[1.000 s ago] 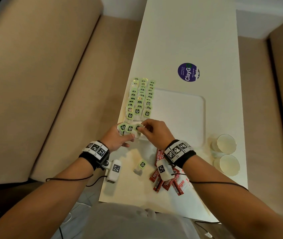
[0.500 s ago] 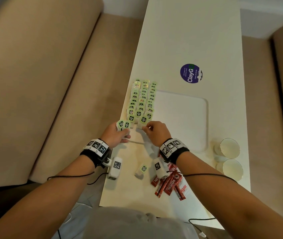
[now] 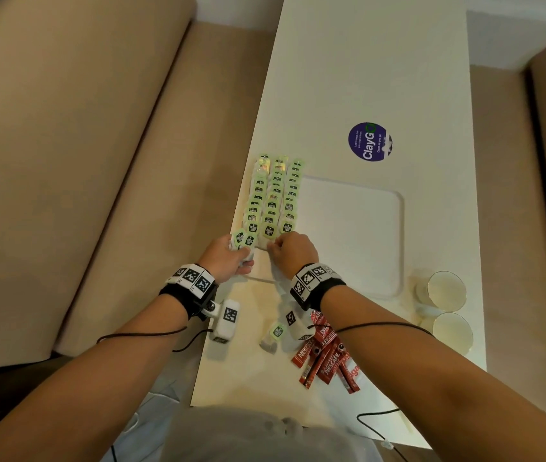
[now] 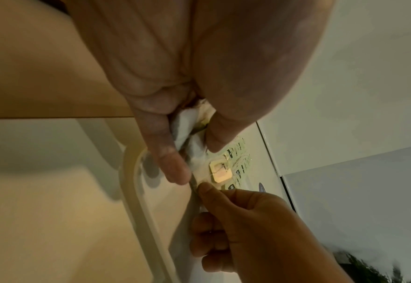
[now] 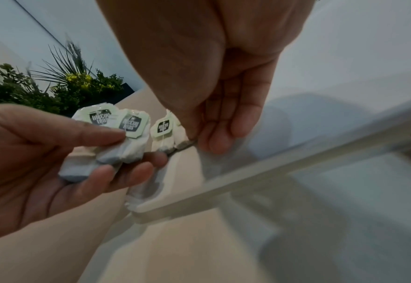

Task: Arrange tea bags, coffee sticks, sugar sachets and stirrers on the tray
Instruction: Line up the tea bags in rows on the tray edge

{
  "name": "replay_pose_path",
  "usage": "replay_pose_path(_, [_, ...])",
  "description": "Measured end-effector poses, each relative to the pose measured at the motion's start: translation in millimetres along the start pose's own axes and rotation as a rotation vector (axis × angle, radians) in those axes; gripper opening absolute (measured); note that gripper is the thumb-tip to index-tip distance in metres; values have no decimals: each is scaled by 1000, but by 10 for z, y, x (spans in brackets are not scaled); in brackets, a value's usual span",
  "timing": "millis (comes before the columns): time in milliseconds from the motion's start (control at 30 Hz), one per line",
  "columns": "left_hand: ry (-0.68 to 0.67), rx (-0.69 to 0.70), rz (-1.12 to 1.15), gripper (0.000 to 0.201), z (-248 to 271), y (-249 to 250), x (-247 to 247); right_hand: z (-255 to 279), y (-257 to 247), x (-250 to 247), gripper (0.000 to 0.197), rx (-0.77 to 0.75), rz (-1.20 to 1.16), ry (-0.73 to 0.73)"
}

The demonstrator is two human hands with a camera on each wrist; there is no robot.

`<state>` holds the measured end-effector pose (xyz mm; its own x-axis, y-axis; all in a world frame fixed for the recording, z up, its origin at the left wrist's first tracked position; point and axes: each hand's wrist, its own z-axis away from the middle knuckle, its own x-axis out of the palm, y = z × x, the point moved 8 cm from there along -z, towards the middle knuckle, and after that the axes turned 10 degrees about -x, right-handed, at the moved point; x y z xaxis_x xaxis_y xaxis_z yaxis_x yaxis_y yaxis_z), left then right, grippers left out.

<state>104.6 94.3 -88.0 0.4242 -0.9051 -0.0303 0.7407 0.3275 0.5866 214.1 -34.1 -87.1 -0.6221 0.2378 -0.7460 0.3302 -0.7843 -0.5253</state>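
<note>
Green-tagged tea bags (image 3: 273, 195) lie in three rows along the left side of the white tray (image 3: 351, 235). My left hand (image 3: 243, 253) hovers at the tray's near-left corner and holds two tea bags (image 5: 117, 137) between thumb and fingers. My right hand (image 3: 273, 248) pinches the corner of one tea bag (image 5: 168, 132) at the near end of the rows, low over the tray. One loose tea bag (image 3: 273, 335) lies on the table nearer me. Red coffee sticks (image 3: 323, 355) are piled partly over a white sugar sachet (image 3: 353, 371) under my right forearm. No stirrers are visible.
Two paper cups (image 3: 446, 288) stand to the right of the tray near the table's right edge. A round purple sticker (image 3: 369, 141) is on the table beyond the tray. Beige benches flank the narrow white table (image 3: 364, 61).
Both hands moved forward to the near end of the rows. The left hand held three tea bags; now it holds two, and the right hand pinches one at the rows.
</note>
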Motion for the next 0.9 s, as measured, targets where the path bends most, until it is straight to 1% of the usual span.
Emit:
replay_pose_path(133, [-26,4,12,21,2,-3,21,-1,32,-41,41,25,-11,5])
replay_pose_path(200, [-50,19,16,19,23,-2,37,11,37,-71,40,4,-31,18])
replay_pose_path(267, [-91,43,32,16,70,15,67,36,2,-80,37,-70,-135,23])
replay_pose_path(300, [-113,56,40,18,97,31,85,66,-41,-84,37,-119,-212,10])
replay_pose_path(367, [-145,80,49,22,145,57,120,142,-156,-85,37,-219,-328,-49])
replay_pose_path(433, [-157,96,45,23,164,69,140,194,-236,-101,40,-301,-361,-77])
replay_pose_path(467, [-151,103,39,23,166,73,140,207,-239,-109,42,-317,-363,-77])
replay_pose_path(533, [-130,114,21,23,164,84,130,219,-205,-118,42,-320,-378,-71])
replay_pose_path(633, [-127,122,7,21,165,108,141,243,-158,-111,26,-340,-354,-61])
replay_pose_path(700, [-119,129,-6,20,154,125,144,242,-125,-128,19,-341,-328,-23])
replay_pose_path(767, [-103,140,-30,21,127,135,134,225,-76,-141,18,-312,-341,14])
replay_pose_path(900, [-84,135,-33,22,82,132,115,219,-50,-99,18,-312,-320,8])
